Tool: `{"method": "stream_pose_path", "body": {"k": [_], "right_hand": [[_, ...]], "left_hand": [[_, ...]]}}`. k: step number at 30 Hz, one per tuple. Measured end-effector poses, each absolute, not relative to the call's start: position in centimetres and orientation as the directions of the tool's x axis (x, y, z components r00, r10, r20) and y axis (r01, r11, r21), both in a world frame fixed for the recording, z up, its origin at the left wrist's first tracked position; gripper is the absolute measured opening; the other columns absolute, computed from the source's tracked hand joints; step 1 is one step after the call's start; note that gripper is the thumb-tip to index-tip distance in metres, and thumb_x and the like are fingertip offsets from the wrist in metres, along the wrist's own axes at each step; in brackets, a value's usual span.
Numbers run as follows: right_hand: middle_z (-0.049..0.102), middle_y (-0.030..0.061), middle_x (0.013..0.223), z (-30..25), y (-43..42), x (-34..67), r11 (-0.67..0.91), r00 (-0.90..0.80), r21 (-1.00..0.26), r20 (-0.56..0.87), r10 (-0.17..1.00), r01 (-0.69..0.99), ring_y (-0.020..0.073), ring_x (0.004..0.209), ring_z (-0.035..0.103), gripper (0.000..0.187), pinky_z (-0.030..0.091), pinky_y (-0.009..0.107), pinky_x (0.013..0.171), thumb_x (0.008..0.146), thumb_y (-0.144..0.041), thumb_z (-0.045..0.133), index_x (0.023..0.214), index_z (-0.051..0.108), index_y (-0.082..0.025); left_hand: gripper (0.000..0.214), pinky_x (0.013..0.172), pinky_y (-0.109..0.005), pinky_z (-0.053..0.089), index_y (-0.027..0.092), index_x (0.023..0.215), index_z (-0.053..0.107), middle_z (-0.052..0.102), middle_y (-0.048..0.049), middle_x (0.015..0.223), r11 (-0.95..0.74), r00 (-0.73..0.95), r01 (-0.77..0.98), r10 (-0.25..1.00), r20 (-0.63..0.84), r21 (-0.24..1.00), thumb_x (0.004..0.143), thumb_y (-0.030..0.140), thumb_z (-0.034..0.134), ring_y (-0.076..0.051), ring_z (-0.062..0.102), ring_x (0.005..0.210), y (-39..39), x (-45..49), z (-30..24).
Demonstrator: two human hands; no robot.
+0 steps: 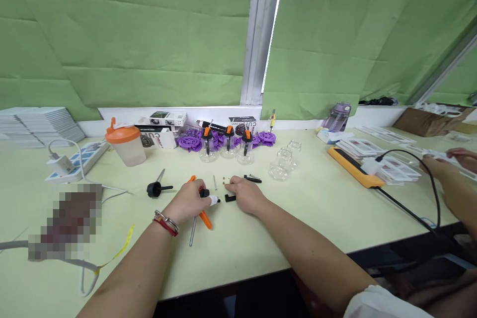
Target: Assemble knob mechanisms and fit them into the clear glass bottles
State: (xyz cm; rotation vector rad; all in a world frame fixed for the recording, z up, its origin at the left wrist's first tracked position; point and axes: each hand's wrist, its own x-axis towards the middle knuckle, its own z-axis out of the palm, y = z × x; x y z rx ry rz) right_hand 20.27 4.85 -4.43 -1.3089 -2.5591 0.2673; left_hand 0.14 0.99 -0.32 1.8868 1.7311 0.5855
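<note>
My left hand (189, 202) is closed around a small black-and-white plastic piece (213, 200) just above the table. Below that hand lie an orange plastic part (204, 219) and a thin metal tube (193, 231). My right hand (247, 195) rests low on the table, fingers bent, its fingertips at some tiny brass-coloured bits (224, 179); what they pinch is hidden. A black plastic part (230, 198) sticks out under this hand, and a black piece with a spring (253, 179) lies behind it. Between the hands is a short metal pin (215, 182). A black cap with a tube (156, 189) lies left.
Glass bottles with black-and-orange tops (228, 146) stand behind the hands, near purple plastic parts (190, 141). Clear glass bottles (280, 166), an orange power strip (354, 168) and a co-worker's hands (436, 165) are right. An orange-lidded shaker (126, 146) and cables are left.
</note>
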Motion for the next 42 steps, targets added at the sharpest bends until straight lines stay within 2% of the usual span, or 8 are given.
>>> {"method": "stream_pose_path", "body": {"k": [5,11,20,24,26,29,33,42], "right_hand": [[0.057,0.0037,0.097,-4.2,5.1,20.5,0.535,-0.525,-0.275,0.116,0.843,0.799,0.0147,0.078,0.052,0.035,0.026,0.026,0.060,0.069,0.003,0.046,0.089,0.064,-0.020],[0.056,0.0038,0.097,-4.2,5.4,20.1,0.496,-0.491,-0.274,0.091,0.867,0.824,0.0140,0.077,0.052,0.033,0.027,0.026,0.060,0.068,0.002,0.045,0.087,0.063,-0.019],[0.059,0.0049,0.102,-4.7,5.8,20.6,0.448,-0.450,-0.363,0.085,0.889,0.817,0.0156,0.089,0.055,0.040,0.034,0.025,0.071,0.070,0.003,0.044,0.094,0.066,-0.020],[0.061,0.0049,0.106,-4.0,5.5,21.2,0.434,-0.412,-0.439,0.151,0.899,0.786,0.0168,0.089,0.056,0.037,0.037,0.027,0.074,0.076,-0.005,0.046,0.102,0.067,-0.022],[0.064,0.0039,0.101,-3.5,5.2,21.8,0.422,-0.406,-0.478,0.143,0.903,0.770,0.0178,0.087,0.057,0.030,0.039,0.028,0.074,0.077,-0.016,0.054,0.102,0.068,-0.023],[0.067,0.0027,0.088,-2.8,4.9,22.7,0.445,-0.469,-0.479,0.076,0.880,0.757,0.0191,0.082,0.057,0.020,0.039,0.028,0.069,0.071,-0.029,0.066,0.088,0.072,-0.025],[0.068,0.0026,0.077,-2.0,5.2,24.0,0.405,-0.428,-0.436,0.050,0.902,0.803,0.0180,0.072,0.057,0.006,0.035,0.027,0.057,0.066,-0.026,0.067,0.069,0.072,-0.023],[0.067,0.0007,0.067,-0.5,5.7,27.1,0.273,-0.299,-0.557,0.046,0.953,0.784,0.0136,0.058,0.054,0.010,0.035,0.024,0.052,0.067,-0.023,0.062,0.069,0.071,-0.022]], "left_hand": [[0.028,0.049,-0.026,0.032,0.021,0.071,0.047,0.051,0.0017,0.062,-0.142,0.169,0.778,0.986,0.015,0.612,0.065,0.045,0.061,-0.014,0.045,0.054,0.7,0.4,-0.3],[0.030,0.047,-0.026,0.031,0.022,0.069,0.048,0.054,0.0015,0.062,-0.148,0.215,0.780,0.976,-0.038,0.607,0.061,0.047,0.064,-0.015,0.046,0.053,0.5,0.6,-0.4],[0.027,0.048,-0.026,0.027,0.021,0.068,0.052,0.056,-0.0003,0.061,-0.152,0.206,0.822,0.978,-0.038,0.548,0.064,0.046,0.061,-0.016,0.048,0.052,0.6,0.5,-0.6],[0.025,0.048,-0.027,0.027,0.022,0.068,0.054,0.055,-0.0009,0.060,-0.160,0.196,0.845,0.981,-0.017,0.510,0.065,0.045,0.061,-0.017,0.048,0.052,0.6,0.4,-0.5],[0.024,0.048,-0.027,0.026,0.022,0.067,0.055,0.056,-0.0014,0.061,-0.158,0.185,0.852,0.983,-0.006,0.499,0.065,0.045,0.061,-0.018,0.049,0.052,0.7,0.3,-0.4],[0.024,0.047,-0.028,0.027,0.022,0.067,0.056,0.056,-0.0017,0.062,-0.159,0.179,0.862,0.984,0.004,0.481,0.065,0.045,0.061,-0.019,0.050,0.053,0.7,0.1,-0.3],[0.023,0.048,-0.028,0.028,0.022,0.069,0.056,0.057,-0.0021,0.065,-0.163,0.186,0.880,0.983,-0.007,0.447,0.066,0.045,0.059,-0.019,0.052,0.056,0.9,0.1,-0.4],[0.026,0.049,-0.028,0.029,0.022,0.072,0.057,0.059,-0.0026,0.066,-0.159,0.189,0.877,0.982,-0.022,0.454,0.067,0.047,0.056,-0.019,0.053,0.056,1.1,0.0,-0.7]]}}
